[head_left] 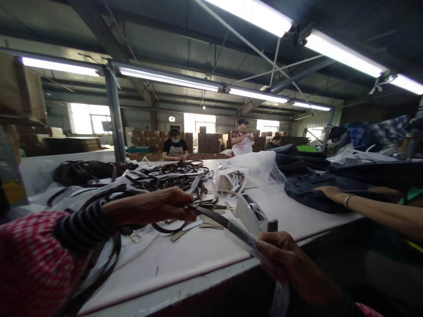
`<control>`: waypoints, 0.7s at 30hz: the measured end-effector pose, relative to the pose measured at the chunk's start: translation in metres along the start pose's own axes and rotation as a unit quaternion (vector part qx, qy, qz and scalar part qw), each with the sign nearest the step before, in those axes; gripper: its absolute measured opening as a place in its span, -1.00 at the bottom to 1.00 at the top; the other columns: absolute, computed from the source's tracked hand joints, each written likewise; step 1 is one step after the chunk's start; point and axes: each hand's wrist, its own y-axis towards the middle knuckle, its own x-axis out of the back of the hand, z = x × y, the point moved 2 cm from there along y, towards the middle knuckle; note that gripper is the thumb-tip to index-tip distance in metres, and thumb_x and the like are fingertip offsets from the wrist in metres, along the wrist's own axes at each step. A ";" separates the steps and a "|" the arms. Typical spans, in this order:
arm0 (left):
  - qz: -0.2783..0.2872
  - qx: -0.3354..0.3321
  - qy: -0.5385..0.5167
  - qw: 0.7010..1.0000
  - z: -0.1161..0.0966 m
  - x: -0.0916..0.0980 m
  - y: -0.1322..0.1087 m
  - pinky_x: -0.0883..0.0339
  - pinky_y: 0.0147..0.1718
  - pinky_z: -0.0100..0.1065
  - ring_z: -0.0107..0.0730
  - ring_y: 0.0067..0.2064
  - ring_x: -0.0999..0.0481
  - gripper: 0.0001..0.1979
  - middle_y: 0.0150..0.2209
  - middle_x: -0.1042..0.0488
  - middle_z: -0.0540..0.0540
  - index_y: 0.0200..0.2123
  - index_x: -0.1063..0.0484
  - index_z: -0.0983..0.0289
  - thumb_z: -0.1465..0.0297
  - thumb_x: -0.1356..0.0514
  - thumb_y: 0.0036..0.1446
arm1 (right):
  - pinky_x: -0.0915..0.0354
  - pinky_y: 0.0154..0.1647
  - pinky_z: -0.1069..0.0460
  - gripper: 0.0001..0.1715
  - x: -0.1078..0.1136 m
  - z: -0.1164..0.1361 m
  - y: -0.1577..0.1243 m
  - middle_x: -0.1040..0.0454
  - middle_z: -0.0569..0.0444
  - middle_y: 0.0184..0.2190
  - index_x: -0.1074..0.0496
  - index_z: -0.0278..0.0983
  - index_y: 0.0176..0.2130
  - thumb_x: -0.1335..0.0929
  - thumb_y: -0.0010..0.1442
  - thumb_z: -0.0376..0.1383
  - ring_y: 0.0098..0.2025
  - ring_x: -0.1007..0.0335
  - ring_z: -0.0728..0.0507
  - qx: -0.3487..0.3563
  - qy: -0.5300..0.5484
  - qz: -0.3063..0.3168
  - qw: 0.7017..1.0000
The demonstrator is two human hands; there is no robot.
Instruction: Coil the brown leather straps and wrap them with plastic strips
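A dark brown strap (216, 216) stretches between my two hands above the white table. My left hand (161, 204) is closed around its upper end, fingers pressed together. Lower right, my right hand (286, 255) pinches the strap where a translucent plastic sleeve (240, 233) covers it; the sleeve's loose end hangs below the hand. Just behind the strap stands a pale tape dispenser (253, 213). Flat tan strips (180, 233) lie under my left hand, and a metal clasp (135, 237) rests on the table to the left.
Piled dark straps (165, 174) cover the table's far left. A clear plastic bag (251, 169) with pale strips inside sits mid-table. At right, a co-worker's hand (332, 193) rests on dark fabric (304, 191). The table's front edge (205, 279) runs below my hands. Other people work farther back.
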 end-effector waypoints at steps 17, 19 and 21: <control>0.037 -0.012 -0.165 0.986 -0.043 0.003 0.002 0.00 -0.50 -0.40 -0.46 -0.47 -0.15 -0.62 -0.49 -0.25 -0.09 -0.36 -0.48 0.26 0.05 -0.25 0.27 | -0.04 -0.54 0.08 -0.48 0.010 0.068 0.000 -0.21 0.20 -0.59 -0.41 -0.28 -0.44 -0.34 0.36 0.05 -0.54 -0.11 0.01 0.142 -0.329 -0.101 0.928; 0.040 0.003 -0.259 0.965 -0.042 -0.006 0.001 -0.08 -0.51 -0.41 -0.43 -0.47 -0.27 -0.53 -0.43 -0.43 0.00 -0.28 -0.55 0.26 -0.04 -0.15 0.32 | -0.17 -0.48 0.07 -0.61 0.012 0.074 -0.003 -0.36 0.16 -0.55 -0.50 -0.28 -0.33 -0.31 0.43 -0.09 -0.51 -0.27 -0.02 0.252 -0.431 -0.138 0.855; 0.066 0.003 -0.330 0.942 -0.041 -0.022 0.000 -0.15 -0.51 -0.41 -0.42 -0.47 -0.36 -0.45 -0.36 -0.55 0.11 -0.21 -0.58 0.28 -0.07 -0.06 0.37 | -0.25 -0.39 0.06 -0.81 0.012 0.082 -0.008 -0.48 0.11 -0.46 -0.52 -0.28 -0.18 -0.33 0.45 -0.27 -0.46 -0.39 -0.04 0.387 -0.517 -0.166 0.745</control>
